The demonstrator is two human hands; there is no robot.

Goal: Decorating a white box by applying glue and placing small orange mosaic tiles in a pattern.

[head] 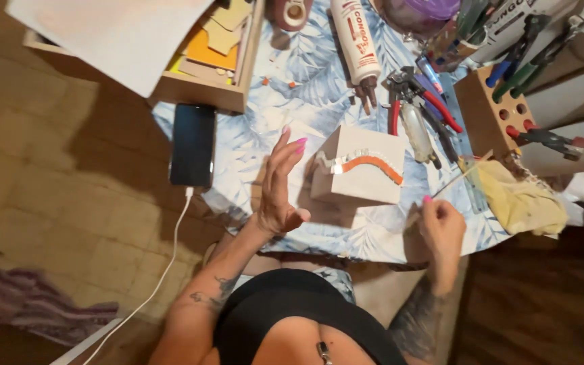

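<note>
A white box-shaped block [359,165] with an orange and white wavy strip on top sits on the leaf-patterned tablecloth [299,88]. My left hand [278,186] hovers just left of the block, fingers spread and raised, holding nothing. My right hand [441,226] is at the table's near right edge, pinching a thin wooden stick [464,174] that points up and to the right, past the block's right side.
A black phone [192,143] on a white cable lies at the table's left edge. A wooden tray [201,91] of paper scraps sits behind it. Pliers [417,101], a glue tube [356,40], a wooden tool holder [491,108] and a yellow cloth [518,199] crowd the right.
</note>
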